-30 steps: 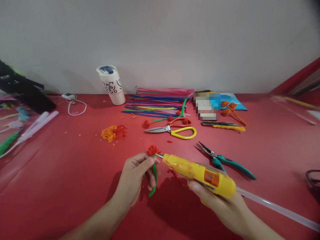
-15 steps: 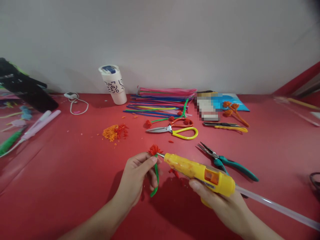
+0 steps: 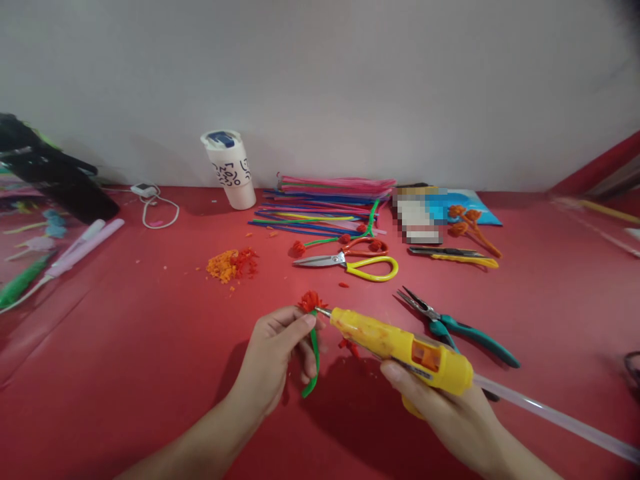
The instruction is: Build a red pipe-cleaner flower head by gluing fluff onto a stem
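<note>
Left hand: your thumb and fingers pinch narrowly on the top of the green stem, just under the red flower head, probably to steady the join without crushing the petals.
Green stem: it hangs below that pinch, its lower end bending left, your other fingers curled beside it, perhaps to limit its swing.
Right hand: your fingers wrap the handle of the yellow glue gun; its body hides any trigger, so you cannot tell whether one is pressed.
Nozzle: it points left at the flower's base; coming from the side seems to let it past your thumb. Contact is too fine to judge.
Glue stick: it sticks out behind the gun, presumably as its feed.
Scissors: they lie beyond the flower, handles rightward, likely handy for your right side.
Pliers: they rest beyond the gun, tips away from you.
Clippings: they sit heaped at left on the worktop, seemingly gathered apart from your work.
Pipe cleaners: they lie bundled near the wall.
</note>
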